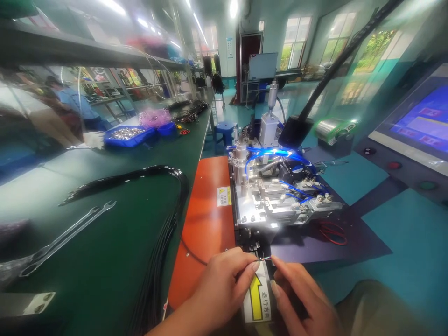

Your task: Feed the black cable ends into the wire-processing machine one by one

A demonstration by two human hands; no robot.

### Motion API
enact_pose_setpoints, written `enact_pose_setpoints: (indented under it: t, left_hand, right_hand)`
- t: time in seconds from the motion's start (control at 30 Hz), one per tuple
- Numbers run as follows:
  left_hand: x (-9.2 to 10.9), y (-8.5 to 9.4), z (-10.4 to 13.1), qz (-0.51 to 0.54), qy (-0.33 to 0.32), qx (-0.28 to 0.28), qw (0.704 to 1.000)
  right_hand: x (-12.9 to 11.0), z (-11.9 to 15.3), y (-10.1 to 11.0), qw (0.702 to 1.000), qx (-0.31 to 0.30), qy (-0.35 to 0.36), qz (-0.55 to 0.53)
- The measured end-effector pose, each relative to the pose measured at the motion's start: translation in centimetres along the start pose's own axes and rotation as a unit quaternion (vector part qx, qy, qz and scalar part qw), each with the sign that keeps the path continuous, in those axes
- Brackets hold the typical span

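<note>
The left hand (231, 275) is pinching a slender dark cable with coloured wire tips (266, 258) between its fingers; at those tips, the right hand (304, 298) is holding thumb and index apart. A white, yellow-arrowed label (265, 303) is lying below the fingers.

Left hand (233, 275) bends into a pinch; right hand (304, 296) curves just beside it.

Ceiling lamps (112, 6) and windows (297, 37) shine brightly, glare whitens the machine (280, 207), and the outer edges smear.
</note>
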State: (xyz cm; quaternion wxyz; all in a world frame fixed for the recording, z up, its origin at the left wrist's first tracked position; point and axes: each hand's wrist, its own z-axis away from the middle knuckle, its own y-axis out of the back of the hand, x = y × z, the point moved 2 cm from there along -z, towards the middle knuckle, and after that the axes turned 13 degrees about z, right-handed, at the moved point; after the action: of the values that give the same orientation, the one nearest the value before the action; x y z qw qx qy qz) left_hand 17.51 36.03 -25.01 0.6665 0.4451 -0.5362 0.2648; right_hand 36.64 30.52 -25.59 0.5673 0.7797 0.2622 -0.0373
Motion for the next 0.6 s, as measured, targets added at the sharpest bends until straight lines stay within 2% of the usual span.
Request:
enact_pose_setpoints:
  t: [0.6]
  left_hand:
    - [-0.20, 0.00, -0.18, -0.001, -0.010, 0.010, 1.000]
  right_hand:
    - [-0.15, 0.19, -0.39, 0.999, 0.022, 0.020, 0.041]
